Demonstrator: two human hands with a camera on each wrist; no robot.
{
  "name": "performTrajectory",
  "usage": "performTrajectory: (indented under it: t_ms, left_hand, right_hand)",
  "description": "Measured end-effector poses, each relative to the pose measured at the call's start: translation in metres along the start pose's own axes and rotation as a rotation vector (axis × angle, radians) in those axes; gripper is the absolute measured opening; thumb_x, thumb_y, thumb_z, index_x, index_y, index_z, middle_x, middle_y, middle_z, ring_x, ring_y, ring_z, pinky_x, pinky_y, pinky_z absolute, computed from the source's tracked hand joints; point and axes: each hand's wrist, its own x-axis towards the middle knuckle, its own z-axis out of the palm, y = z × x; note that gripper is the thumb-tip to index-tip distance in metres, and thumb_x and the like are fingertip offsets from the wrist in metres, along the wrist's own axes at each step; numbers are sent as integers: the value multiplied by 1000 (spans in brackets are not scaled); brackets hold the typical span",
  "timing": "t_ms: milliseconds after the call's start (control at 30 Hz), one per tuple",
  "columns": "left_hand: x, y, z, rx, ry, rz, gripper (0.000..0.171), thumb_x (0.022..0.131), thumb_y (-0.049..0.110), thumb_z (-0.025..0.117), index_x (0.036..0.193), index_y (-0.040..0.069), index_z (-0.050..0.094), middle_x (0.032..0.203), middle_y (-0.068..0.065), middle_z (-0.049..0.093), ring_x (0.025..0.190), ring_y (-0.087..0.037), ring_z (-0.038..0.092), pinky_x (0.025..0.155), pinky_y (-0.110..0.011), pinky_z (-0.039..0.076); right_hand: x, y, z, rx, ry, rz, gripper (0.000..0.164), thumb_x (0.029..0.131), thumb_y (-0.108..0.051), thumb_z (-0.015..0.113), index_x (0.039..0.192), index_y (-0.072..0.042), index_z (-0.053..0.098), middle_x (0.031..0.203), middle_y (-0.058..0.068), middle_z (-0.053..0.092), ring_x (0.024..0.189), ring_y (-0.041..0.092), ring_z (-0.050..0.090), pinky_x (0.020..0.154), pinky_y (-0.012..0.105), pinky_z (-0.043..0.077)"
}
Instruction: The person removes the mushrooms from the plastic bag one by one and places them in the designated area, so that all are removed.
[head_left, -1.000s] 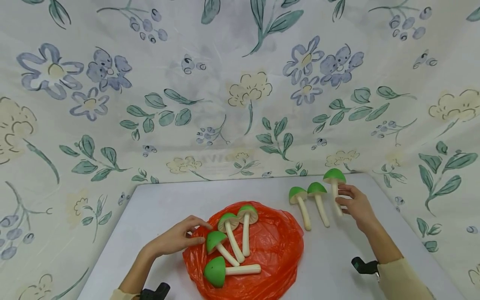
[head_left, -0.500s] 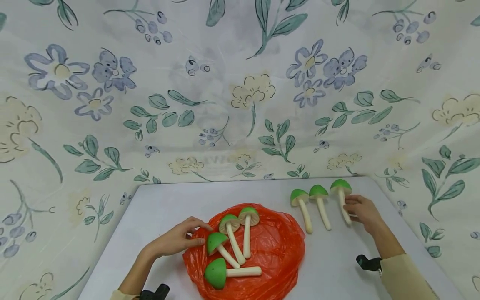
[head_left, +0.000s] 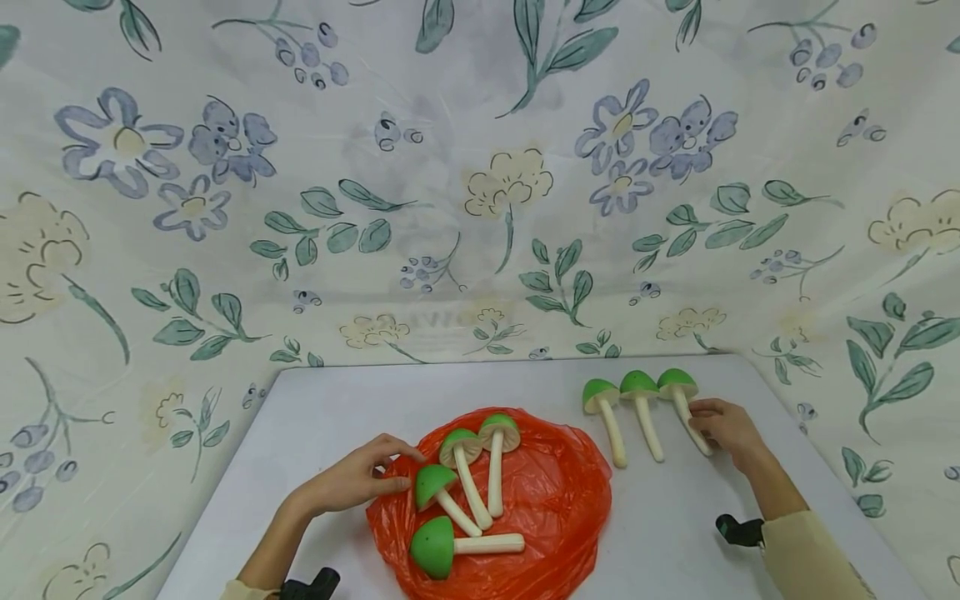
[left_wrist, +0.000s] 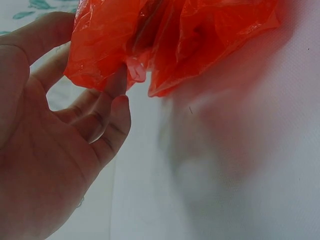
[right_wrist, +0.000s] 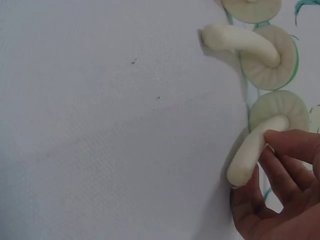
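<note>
My right hand (head_left: 729, 429) pinches the pale stem of a green-capped toy mushroom (head_left: 678, 400) at the back right of the table. In the right wrist view, thumb and fingers close on that mushroom's stem (right_wrist: 250, 155), its ribbed underside facing the camera. Two similar mushrooms, a middle one (head_left: 641, 408) and a left one (head_left: 606, 417), lie beside it in a row. My left hand (head_left: 360, 475) holds the left rim of a red plastic bag (head_left: 555, 500); in the left wrist view its fingers lie around the bag's crinkled edge (left_wrist: 105, 45).
Several more green-capped mushrooms lie in the red bag, one of them sideways (head_left: 435, 546) near the front. The white table (head_left: 337, 396) ends at the back against a floral cloth (head_left: 450, 167). A black wrist camera (head_left: 738, 531) sits on each forearm.
My right hand has lowered the third mushroom toward the table, then shifted it left, closer to the other two. My left hand stays at the bag's rim.
</note>
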Motion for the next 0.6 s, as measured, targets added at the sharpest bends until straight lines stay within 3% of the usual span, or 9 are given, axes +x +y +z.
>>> performTrajectory:
  t_ms: [300,600]
  left_hand:
    - [0,1,1,19,6,-6,30,96,24,70,125,21,66,128,-8,53,114,-28,51,90,-44,48]
    - [2,-2,1,13,2,-6,30,96,25,69,125,22,66,128,-7,53,116,-29,51,91,-45,48]
  right_hand:
    - [-2,0,-1,-3,9,-9,50,101,-18,58,139,11,48,128,26,60,103,24,59,77,29,49]
    - [-2,0,1,-3,21,8,50,101,-19,57,140,10,46,133,30,55,106,28,58,77,29,48]
